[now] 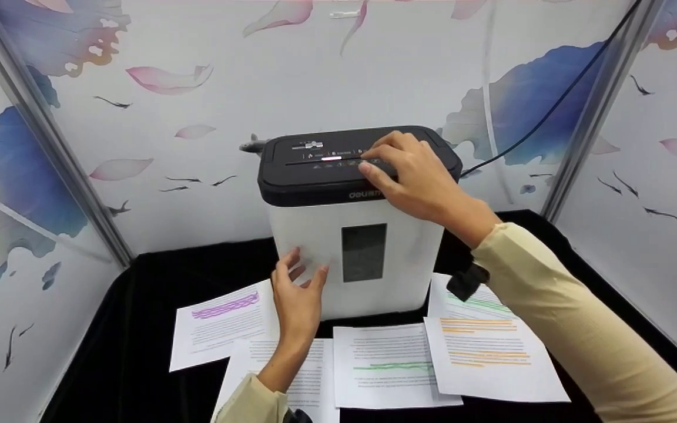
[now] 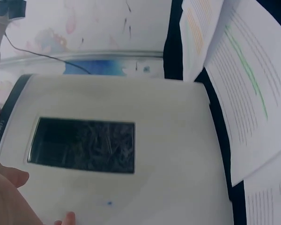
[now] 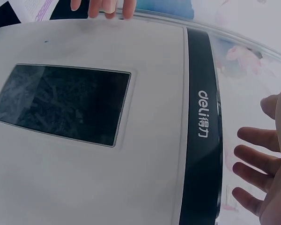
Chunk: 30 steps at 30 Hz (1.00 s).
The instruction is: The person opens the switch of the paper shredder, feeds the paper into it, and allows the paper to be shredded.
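A white paper shredder [image 1: 409, 258] with a black lid [image 1: 303, 182] stands upright in the middle of the head view. Through the dark window [image 2: 84, 145] on its front, shredded paper shows faintly. Over the right part of the lid is my right hand [image 1: 415, 173], its fingers bent a little and close to the row of panel symbols; whether they touch cannot be told. The right wrist view shows these fingers spread and holding nothing. My left hand [image 1: 298, 302] is at the lower left of the shredder's front, fingers loosely spread, with nothing in them.
Printed sheets lie on the black cloth before the shredder: one with purple marks [image 1: 221, 326], one with green lines [image 1: 385, 385], one with orange lines [image 1: 485, 343]. A black cord [image 1: 550, 117] runs up to the right. Patterned panels [image 1: 338, 76] enclose the back and sides.
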Motion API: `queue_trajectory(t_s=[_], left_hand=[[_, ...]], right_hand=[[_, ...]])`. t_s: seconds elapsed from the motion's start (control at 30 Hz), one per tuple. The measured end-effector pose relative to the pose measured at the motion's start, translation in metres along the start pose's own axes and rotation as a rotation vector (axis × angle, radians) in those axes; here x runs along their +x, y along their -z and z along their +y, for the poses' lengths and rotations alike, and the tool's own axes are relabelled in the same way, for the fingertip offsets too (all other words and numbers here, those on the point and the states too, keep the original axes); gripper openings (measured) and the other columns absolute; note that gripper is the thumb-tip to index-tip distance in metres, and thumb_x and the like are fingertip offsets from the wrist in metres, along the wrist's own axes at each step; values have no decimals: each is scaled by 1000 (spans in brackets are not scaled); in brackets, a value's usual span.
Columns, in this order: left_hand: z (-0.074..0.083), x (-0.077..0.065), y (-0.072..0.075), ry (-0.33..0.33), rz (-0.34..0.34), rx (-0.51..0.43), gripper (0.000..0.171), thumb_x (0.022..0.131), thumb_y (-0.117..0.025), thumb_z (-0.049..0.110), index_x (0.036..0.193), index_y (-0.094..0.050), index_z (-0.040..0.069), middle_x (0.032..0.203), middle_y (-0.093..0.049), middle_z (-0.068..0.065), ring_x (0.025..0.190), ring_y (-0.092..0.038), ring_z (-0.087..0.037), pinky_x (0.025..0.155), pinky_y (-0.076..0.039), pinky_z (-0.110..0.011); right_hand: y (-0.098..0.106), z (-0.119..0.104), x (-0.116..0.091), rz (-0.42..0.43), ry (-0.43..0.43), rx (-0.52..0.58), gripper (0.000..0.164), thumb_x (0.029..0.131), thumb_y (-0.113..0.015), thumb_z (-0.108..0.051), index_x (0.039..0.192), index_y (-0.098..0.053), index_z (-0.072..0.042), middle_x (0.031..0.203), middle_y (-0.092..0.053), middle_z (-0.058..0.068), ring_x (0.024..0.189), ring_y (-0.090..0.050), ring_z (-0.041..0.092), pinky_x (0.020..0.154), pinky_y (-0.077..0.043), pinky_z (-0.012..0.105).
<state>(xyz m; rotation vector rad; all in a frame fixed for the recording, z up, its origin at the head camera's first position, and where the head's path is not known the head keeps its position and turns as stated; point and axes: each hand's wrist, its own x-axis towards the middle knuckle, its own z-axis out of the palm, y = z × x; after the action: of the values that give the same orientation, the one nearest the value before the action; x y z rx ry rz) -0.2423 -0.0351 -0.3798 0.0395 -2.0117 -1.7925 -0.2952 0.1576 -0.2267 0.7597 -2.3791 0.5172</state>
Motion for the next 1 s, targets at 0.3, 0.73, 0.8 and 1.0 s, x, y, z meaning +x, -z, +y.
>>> queue_trajectory(t_s=[0.3, 0.73, 0.8, 1.0], left_hand=[[-5, -24, -17, 41, -68, -41, 48, 79, -71, 19, 122, -53, 8, 125, -53, -9, 113, -52, -28, 92, -47, -39], [-18, -57, -45, 104, -246, -48, 51, 80, -70, 19, 127, -51, 11, 120, -56, -8, 105, -58, -25, 79, -53, -27], [-21, -61, -49, 102, -262, -47, 50, 79, -71, 20, 125, -53, 10, 117, -59, -9, 100, -62, -23, 76, -54, -27], [-29, -74, -64, 133, -315, -61, 44, 77, -73, 20, 117, -59, 10, 107, -63, -9, 87, -66, -15, 70, -53, -22]], right_hand=[[5, 8, -32, 117, 21, 55, 36, 92, -54, -33, 118, -60, -10, 116, -53, 9, 106, -48, 24, 89, -37, 43], [9, 24, -80, 108, -45, 56, 34, 88, -61, -25, 119, -59, -10, 116, -54, 10, 106, -49, 26, 86, -40, 43], [10, 25, -87, 104, -68, 49, 34, 88, -62, -24, 119, -59, -11, 116, -55, 9, 107, -49, 26, 86, -40, 43], [13, 33, -107, 113, -146, 50, 35, 86, -64, -19, 119, -59, -11, 117, -55, 7, 111, -48, 25, 89, -41, 43]])
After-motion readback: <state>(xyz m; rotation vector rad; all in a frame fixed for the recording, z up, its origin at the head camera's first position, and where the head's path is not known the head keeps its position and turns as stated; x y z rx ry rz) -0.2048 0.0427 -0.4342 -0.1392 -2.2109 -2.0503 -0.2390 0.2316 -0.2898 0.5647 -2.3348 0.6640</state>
